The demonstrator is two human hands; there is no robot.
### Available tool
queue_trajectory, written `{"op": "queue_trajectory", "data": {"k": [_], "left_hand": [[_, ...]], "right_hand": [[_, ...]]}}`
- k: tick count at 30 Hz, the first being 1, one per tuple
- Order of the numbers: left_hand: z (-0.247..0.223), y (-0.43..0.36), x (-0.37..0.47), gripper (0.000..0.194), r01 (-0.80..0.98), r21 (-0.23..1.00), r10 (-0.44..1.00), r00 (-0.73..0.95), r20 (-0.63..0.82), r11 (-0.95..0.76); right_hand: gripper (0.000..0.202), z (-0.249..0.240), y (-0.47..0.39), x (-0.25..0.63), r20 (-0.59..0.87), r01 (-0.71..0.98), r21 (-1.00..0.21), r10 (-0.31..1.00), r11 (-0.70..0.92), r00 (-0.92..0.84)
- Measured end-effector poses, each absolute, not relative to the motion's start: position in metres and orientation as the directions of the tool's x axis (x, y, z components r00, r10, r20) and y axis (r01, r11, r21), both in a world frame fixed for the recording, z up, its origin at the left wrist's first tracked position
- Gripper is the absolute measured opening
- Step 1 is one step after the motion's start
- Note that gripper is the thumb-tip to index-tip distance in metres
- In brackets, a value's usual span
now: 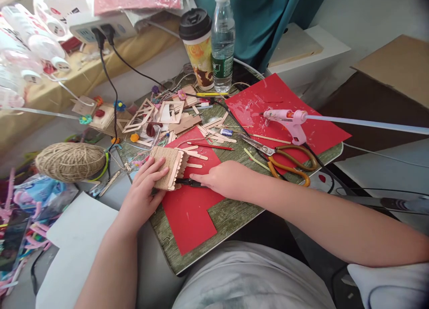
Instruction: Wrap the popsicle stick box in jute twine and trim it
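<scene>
The left hand (pixel 142 190) clasped the stick-and-twine block (pixel 168 167) — beside it, the right hand (pixel 225 178) pinched a dark tool (pixel 187 182).

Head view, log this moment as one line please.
left hand: holds twine-wrapped popsicle-stick piece | right hand: on small black tool, grip unclear | under both: red paper sheet | beyond: pink glue gun
</scene>
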State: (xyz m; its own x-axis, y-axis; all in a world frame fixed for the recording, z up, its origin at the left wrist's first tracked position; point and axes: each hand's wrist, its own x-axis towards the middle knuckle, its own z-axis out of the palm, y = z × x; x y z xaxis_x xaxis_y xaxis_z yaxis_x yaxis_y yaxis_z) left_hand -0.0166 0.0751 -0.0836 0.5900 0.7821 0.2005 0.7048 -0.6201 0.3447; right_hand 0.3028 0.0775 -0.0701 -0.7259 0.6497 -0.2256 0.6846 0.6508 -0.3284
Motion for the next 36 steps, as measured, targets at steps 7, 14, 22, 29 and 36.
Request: {"op": "queue_trajectory", "data": {"k": [7, 14, 22, 29, 36], "left_hand": [[-0.083, 0.075, -0.017, 0.054, 0.706, 0.339, 0.781, 0.592, 0.199, -0.622], [-0.082, 0.075, -0.016, 0.054, 0.701, 0.344, 0.778, 0.595, 0.203, -0.625], [-0.082, 0.074, -0.018, 0.053, 0.694, 0.365, 0.78, 0.595, 0.194, -0.62], [-0.084, 0.074, -0.018, 0.055, 0.694, 0.364, 0.779, 0.595, 0.197, -0.622], [-0.084, 0.074, -0.018, 0.055, 0.697, 0.353, 0.778, 0.597, 0.195, -0.624]], "right_hand": [[0.046, -0.068, 0.1, 0.304, -0.16, 0.61, -0.332, 0.595, 0.719, -0.788], [0.043, -0.067, 0.108, 0.305, -0.21, 0.583, -0.395, 0.548, 0.71, -0.81], [0.041, -0.067, 0.108, 0.309, -0.185, 0.567, -0.487, 0.556, 0.664, -0.81], [0.041, -0.061, 0.112, 0.307, -0.238, 0.592, -0.48, 0.554, 0.647, -0.798], [0.043, -0.068, 0.096, 0.306, -0.196, 0.632, -0.464, 0.623, 0.621, -0.757]]}}
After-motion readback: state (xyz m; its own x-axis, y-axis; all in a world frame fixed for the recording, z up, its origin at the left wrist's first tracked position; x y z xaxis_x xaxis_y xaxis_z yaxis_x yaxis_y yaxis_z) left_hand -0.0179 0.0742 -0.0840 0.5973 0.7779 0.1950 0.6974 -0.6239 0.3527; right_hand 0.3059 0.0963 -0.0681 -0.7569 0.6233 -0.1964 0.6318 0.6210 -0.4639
